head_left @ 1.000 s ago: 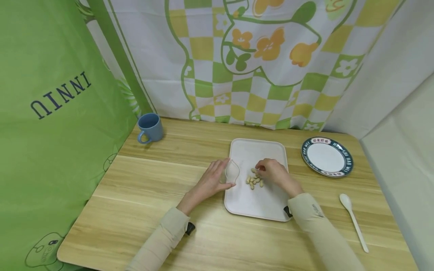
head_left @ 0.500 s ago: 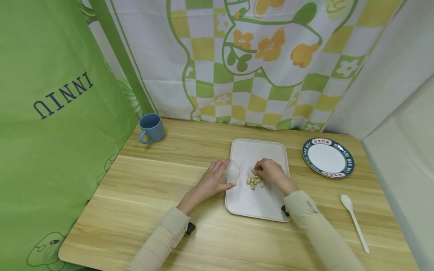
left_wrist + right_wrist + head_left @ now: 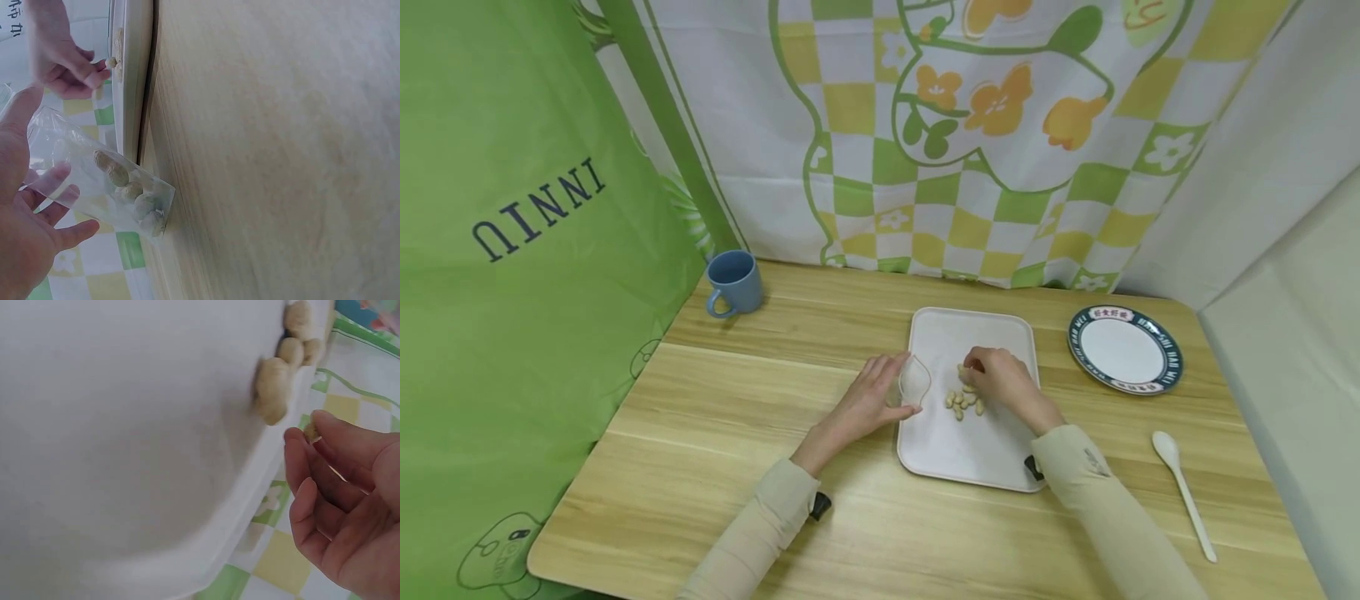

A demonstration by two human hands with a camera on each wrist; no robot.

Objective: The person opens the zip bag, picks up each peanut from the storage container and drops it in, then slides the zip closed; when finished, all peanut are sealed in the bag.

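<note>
My left hand [image 3: 868, 396] holds the mouth of a clear plastic bag [image 3: 914, 383] spread between thumb and fingers, at the left side of a pale tray [image 3: 973, 333]. Several unshelled peanuts [image 3: 128, 190] lie in the bottom of the bag in the left wrist view. Over the tray, my right hand [image 3: 1006, 383] pinches one peanut [image 3: 310, 431] between thumb and fingertips. Just below those fingers, a small cluster of loose peanuts [image 3: 958, 404] lies on the tray. The right hand partly covers the peanut it pinches.
A blue mug [image 3: 735, 283] stands at the table's back left corner. Right of the tray are a white plate with a dark patterned rim [image 3: 1078, 354] and a white spoon [image 3: 1183, 492]. A patterned curtain [image 3: 925, 225] hangs behind the wooden table [image 3: 700, 450].
The right hand has shifted slightly among the peanuts, and a peanut now shows at its fingertips. The left hand and the bag have stayed in place.
</note>
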